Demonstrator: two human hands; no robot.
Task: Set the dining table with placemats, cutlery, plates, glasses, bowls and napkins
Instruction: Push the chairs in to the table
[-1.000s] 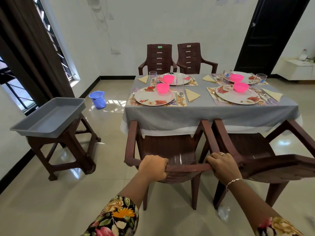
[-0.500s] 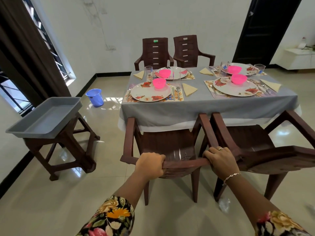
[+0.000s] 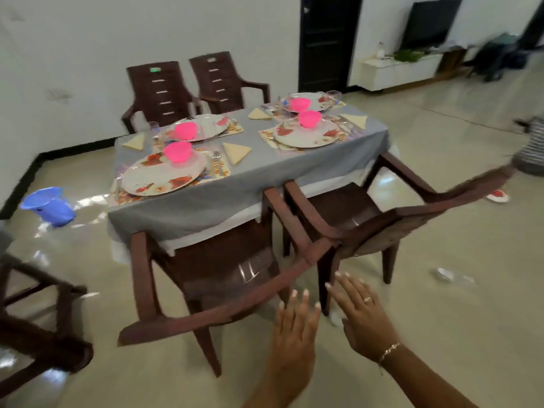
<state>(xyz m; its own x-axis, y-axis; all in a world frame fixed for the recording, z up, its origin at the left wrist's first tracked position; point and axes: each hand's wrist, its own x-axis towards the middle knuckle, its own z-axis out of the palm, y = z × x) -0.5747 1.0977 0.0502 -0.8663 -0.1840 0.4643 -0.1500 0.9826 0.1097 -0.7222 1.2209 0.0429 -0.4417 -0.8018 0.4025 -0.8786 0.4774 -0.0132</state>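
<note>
Before the table (image 3: 265, 184), left hand (image 3: 294, 322) and right hand (image 3: 362, 313) hover flat, empty.

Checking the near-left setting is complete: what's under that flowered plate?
A patterned placemat shows around the plate, over the grey tablecloth. Its middle is covered by the plate, so anything else beneath cannot be seen.

Blur | cutlery (image 3: 216, 161) by my near plate (image 3: 159, 178) smears, pieces uncountable | far-left glass (image 3: 154, 131) barely reads | stool (image 3: 38, 334) clipped at left edge | striped shape (image 3: 530, 151) clipped right, can't identify | my left forearm (image 3: 282, 384) runs off bottom
</note>
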